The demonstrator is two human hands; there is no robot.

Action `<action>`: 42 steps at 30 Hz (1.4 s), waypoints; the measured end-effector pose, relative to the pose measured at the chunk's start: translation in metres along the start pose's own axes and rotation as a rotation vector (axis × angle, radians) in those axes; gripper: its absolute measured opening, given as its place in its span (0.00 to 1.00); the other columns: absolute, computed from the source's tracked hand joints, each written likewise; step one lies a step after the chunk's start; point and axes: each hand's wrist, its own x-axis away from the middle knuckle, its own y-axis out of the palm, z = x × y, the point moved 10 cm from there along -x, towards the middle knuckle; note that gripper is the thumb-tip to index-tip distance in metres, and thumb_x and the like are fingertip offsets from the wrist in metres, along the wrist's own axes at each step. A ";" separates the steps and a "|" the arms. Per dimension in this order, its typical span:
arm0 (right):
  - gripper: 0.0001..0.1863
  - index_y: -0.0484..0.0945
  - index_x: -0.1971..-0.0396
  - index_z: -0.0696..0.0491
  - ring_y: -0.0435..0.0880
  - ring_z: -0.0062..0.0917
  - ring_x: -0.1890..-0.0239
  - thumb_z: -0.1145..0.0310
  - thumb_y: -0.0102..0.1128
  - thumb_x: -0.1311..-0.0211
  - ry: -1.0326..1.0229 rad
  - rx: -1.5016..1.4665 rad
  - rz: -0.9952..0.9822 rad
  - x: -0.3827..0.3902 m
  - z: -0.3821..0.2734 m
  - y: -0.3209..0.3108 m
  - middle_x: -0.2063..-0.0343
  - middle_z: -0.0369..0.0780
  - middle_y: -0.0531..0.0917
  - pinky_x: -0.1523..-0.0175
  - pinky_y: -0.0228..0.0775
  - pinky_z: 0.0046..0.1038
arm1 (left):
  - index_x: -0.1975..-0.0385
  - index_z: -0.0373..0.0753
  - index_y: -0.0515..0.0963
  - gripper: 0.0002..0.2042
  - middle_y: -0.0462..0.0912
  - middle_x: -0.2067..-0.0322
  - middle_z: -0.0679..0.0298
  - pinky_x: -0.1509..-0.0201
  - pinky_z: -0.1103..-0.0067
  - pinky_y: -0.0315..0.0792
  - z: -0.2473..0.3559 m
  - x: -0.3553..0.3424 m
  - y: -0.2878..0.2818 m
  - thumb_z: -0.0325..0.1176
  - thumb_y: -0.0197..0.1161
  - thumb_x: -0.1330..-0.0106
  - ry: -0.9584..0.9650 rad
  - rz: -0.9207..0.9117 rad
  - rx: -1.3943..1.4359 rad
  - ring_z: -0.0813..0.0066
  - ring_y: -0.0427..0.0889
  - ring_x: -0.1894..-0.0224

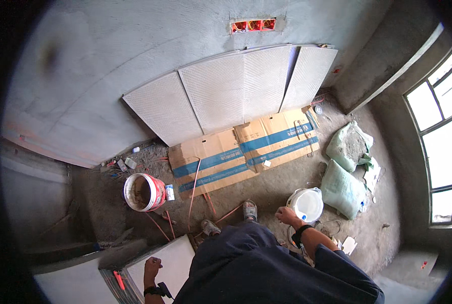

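My left hand [153,265] is at the lower left with its fingers curled in, above a pale smooth tile or board [178,258]. Nothing shows in its grip. Out in front of my right thigh, my right hand [286,216] is loosely closed, and no object shows in it either. Just beyond that hand stands a white bucket [309,202], partly hidden by my wrist. A dark band circles each wrist. My sandalled feet are on the dusty floor between my hands.
Large textured tiles [216,91] lean against the far plastered wall, with flattened cardboard [256,147] before them. A red-and-white bucket [160,195] holds brown material at left. Stuffed sacks [343,190] lie at right. Thin orange tubes [229,214] cross the floor. Windows are far right.
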 end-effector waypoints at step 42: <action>0.18 0.81 0.68 0.58 0.84 0.42 0.63 0.57 0.55 0.46 0.048 -0.055 -0.100 -0.006 -0.006 0.009 0.71 0.48 0.84 0.57 0.74 0.39 | 0.64 0.30 0.78 0.15 0.85 0.74 0.54 0.62 0.74 0.78 0.002 0.022 0.009 0.38 0.60 0.42 -0.097 -0.023 -0.082 0.69 0.85 0.70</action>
